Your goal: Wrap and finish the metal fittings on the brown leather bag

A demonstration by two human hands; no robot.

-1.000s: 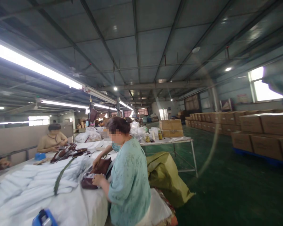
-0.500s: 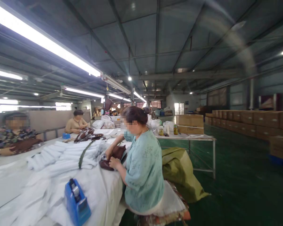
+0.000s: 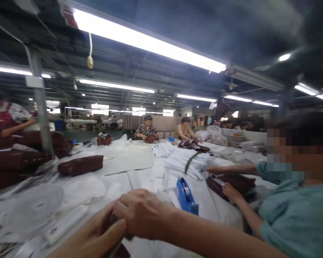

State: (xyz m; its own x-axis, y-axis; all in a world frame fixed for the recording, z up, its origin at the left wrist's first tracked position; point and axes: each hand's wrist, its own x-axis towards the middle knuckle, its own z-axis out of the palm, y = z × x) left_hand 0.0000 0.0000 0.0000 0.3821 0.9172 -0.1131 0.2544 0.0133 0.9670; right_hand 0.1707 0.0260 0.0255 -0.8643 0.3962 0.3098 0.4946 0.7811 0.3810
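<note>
My right hand (image 3: 142, 215) reaches in from the lower right, fingers curled over a small dark brown item (image 3: 120, 247) at the bottom edge. My left hand (image 3: 97, 236) comes up from below and pinches the same item with thumb and fingers. Most of the item is hidden by both hands and blurred. They hover over the white-covered table (image 3: 123, 168). A blue tape dispenser (image 3: 187, 195) stands just right of my right hand. A brown leather bag (image 3: 80, 165) lies further off to the left.
A co-worker in a teal top (image 3: 296, 215) sits close on my right, handling a dark brown bag (image 3: 231, 182). Folded white bags (image 3: 177, 157) are stacked mid-table. Brown bags (image 3: 13, 157) pile at the left. Other people sit across the table. A white fan guard (image 3: 34, 204) lies front left.
The view has swung left and down from the hall floor to the table. My two hands, unseen before, now show at the bottom, closed on a dark item.
</note>
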